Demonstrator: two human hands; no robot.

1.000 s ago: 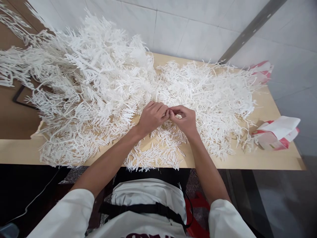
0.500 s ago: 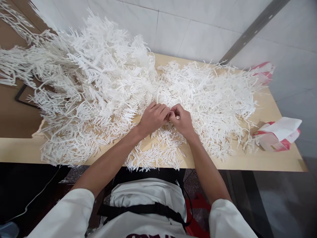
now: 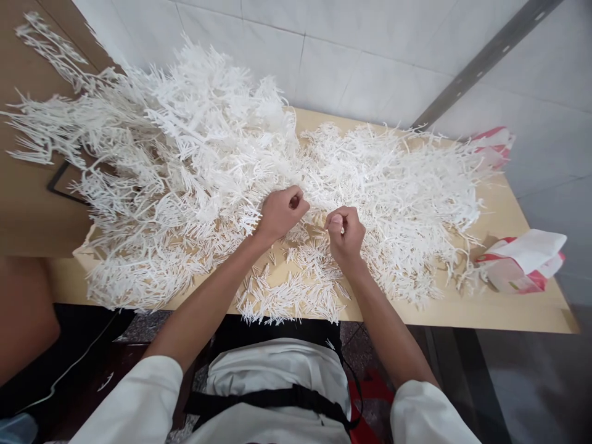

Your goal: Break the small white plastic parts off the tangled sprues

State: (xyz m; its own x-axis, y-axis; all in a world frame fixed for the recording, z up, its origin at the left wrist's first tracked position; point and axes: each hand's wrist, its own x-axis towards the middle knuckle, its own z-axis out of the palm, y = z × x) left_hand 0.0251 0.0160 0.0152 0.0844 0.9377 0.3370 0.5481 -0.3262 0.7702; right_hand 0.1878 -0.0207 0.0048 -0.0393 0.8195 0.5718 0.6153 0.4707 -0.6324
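My left hand is curled over the middle of the table, with its thumb and forefinger closed in a ring. What lies inside its fingers is hidden. White prongs stick out beside its back edge, and I cannot tell if they belong to something it holds. A little to the right, my right hand is closed, and the tip of a small white piece shows by its thumb. The hands are apart. Around them spread white branching plastic sprues, in a tall heap on the left and a lower heap on the right.
Loose short white sticks lie near the front edge of the wooden table. A red-and-white paper packet stands at right, another behind it. Cardboard borders the left, beneath overhanging sprues. A tiled wall runs behind.
My hands were together and have moved apart, the left slightly up, the right slightly right and down. The view has shifted, and a blurred reddish-brown shape has appeared at the lower left.
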